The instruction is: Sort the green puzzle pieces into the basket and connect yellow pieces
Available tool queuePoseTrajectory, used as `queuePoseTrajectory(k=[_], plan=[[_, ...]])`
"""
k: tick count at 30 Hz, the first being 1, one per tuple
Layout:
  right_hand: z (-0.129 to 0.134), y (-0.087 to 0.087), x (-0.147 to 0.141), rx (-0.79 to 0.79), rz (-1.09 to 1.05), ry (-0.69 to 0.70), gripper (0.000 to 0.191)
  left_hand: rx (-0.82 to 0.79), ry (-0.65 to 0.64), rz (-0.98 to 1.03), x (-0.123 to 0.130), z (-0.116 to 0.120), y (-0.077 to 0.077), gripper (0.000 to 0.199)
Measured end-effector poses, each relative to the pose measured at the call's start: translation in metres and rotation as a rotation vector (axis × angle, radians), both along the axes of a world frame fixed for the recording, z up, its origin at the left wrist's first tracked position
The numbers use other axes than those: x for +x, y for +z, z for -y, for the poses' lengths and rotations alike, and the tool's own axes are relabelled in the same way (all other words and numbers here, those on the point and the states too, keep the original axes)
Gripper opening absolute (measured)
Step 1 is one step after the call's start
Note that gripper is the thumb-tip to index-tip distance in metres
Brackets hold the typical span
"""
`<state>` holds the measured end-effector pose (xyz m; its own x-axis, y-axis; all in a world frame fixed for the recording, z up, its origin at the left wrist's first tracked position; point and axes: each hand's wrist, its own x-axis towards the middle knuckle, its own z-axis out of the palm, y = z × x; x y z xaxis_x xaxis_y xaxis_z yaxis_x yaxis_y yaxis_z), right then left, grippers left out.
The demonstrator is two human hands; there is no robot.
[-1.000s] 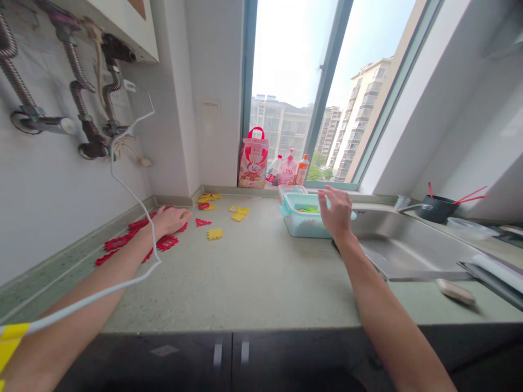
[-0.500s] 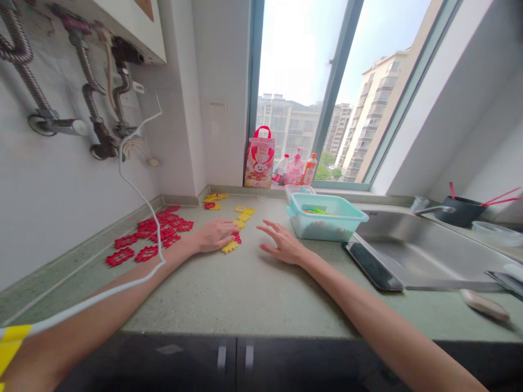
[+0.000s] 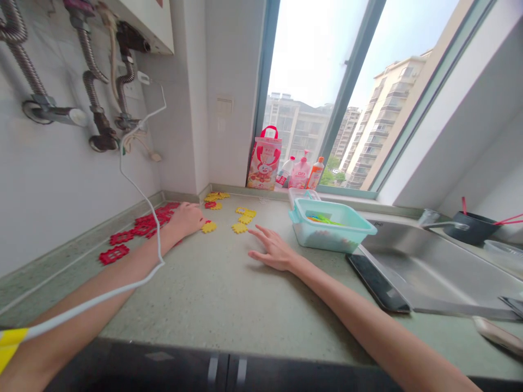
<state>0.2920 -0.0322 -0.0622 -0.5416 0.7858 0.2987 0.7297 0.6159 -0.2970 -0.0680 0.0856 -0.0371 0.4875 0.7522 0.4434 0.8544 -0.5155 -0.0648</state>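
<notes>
Head view gives me the whole surface [image 3: 204, 294] from above, with both forearms reaching in from the bottom edge. I use the pale green plastic tub [image 3: 333, 235] as my landmark. It stands upright on the surface, with a few green and yellow pieces [image 3: 322, 219] inside.

Well left of the tub, the left hand [image 3: 186, 219] lies palm down on a scattered patch of red plastic pieces [image 3: 143, 226]. I can't see its fingers clearly, so I can't tell whether that grip is clamped on a piece or just resting there. One red piece [image 3: 114, 254] sits apart from the patch, further from the tub.

Nearer the tub, the right hand [image 3: 273, 250] rests on the surface with its fingers spread. That grip is open and empty, and its fingertips [image 3: 250, 232] point left, just beside a yellow plastic piece [image 3: 239, 228]. More yellow plastic pieces [image 3: 208, 227] lie between the two hands, and others sit further back from the hands.

Just right of the tub is a steel sink [image 3: 433, 261], with a phone [image 3: 378, 282] lying along its near edge. Behind the tub, on the window ledge, stand a printed bag [image 3: 264, 162] and some bottles [image 3: 304, 174]. A white cable [image 3: 141, 190] drapes down from the wall and across the left forearm [image 3: 102, 288], which has yellow tape [image 3: 10, 344] near the elbow.
</notes>
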Motion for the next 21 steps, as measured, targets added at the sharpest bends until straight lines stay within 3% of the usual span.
queuePoseTrajectory(k=[4,7,10,14,18,21], plan=[[-0.042,0.003,-0.031,-0.014,-0.018,-0.106,0.082,0.017,0.321,-0.126,-0.013,-0.001,0.006,0.059],[-0.079,0.005,-0.053,-0.062,-0.029,-0.239,0.084,0.003,0.449,-0.171,-0.012,0.005,0.010,0.070],[-0.108,0.005,-0.065,-0.113,0.001,-0.320,0.086,0.018,0.414,-0.082,-0.010,0.011,0.010,0.061],[-0.123,0.003,-0.068,-0.107,0.059,-0.302,0.079,-0.007,0.280,0.004,0.006,-0.001,0.010,0.045],[-0.123,0.001,-0.067,-0.068,0.033,-0.298,0.071,-0.159,0.157,-0.025,0.041,-0.048,0.017,0.051],[-0.124,0.000,-0.066,-0.038,0.014,-0.291,0.065,-0.213,0.192,-0.019,0.066,-0.095,0.025,0.058]])
